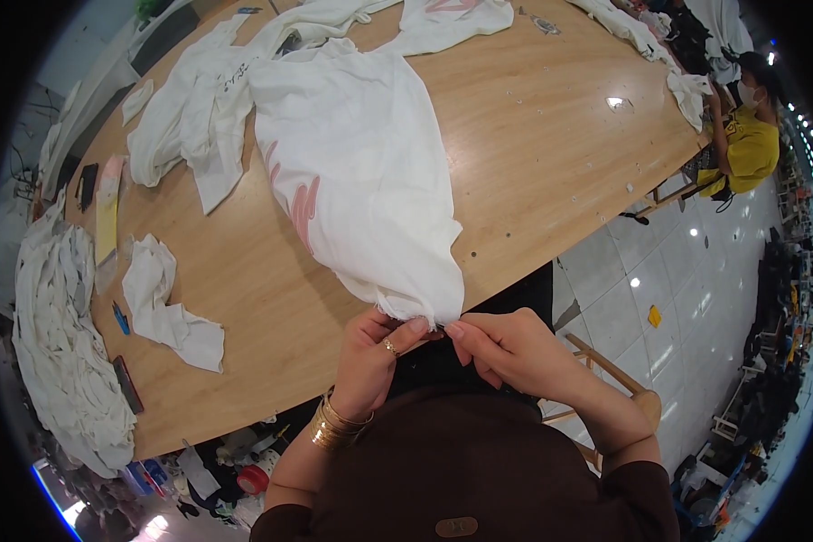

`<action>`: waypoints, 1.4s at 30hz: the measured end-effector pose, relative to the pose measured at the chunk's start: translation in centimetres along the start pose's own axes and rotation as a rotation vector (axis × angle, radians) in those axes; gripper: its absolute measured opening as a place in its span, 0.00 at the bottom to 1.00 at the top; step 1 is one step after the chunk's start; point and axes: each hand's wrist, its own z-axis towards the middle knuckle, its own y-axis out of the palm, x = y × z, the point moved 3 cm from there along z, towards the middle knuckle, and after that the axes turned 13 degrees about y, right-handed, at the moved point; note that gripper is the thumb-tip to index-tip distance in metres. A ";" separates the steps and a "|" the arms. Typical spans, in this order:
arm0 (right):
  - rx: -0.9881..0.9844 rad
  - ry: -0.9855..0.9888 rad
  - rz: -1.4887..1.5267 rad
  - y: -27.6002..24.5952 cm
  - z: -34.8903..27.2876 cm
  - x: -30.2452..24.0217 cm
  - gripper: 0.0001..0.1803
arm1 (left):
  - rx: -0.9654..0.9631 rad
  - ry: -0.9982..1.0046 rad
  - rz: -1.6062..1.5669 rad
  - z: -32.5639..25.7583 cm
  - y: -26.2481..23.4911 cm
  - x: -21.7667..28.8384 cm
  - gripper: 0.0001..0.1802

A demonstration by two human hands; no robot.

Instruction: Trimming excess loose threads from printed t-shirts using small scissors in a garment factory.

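Observation:
A white cloth garment (370,154) with pinkish-red printed strokes lies across the wooden table, its narrow near end hanging toward me at the edge. My left hand (369,354) pinches the frayed hem of that end between thumb and fingers; gold bangles circle the wrist. Close beside it, my right hand (515,348) is closed in a pinch at the same hem. A small dark bit shows between the two hands, too small to name, and what the right fingertips grip is hidden.
White garments (190,117) lie at the far left, with a cloth piece (167,307) nearer. A heap of white cloth (63,334) stands along the left edge, near blue snips (120,318) and a phone (127,384). A person in yellow (750,149) sits at the far right, beyond a wooden chair (619,375).

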 end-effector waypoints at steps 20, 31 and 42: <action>-0.108 0.020 0.146 -0.2 0.1 0.2 0.17 | -0.113 0.302 0.481 -0.5 0.2 1.8 0.05; 0.464 -0.328 -0.037 -0.1 -0.2 -0.9 0.09 | -0.115 0.284 0.507 -0.4 0.5 2.0 0.04; 0.379 -0.348 -0.024 0.1 0.8 -1.2 0.08 | -0.136 0.340 0.598 -0.2 0.3 2.3 0.06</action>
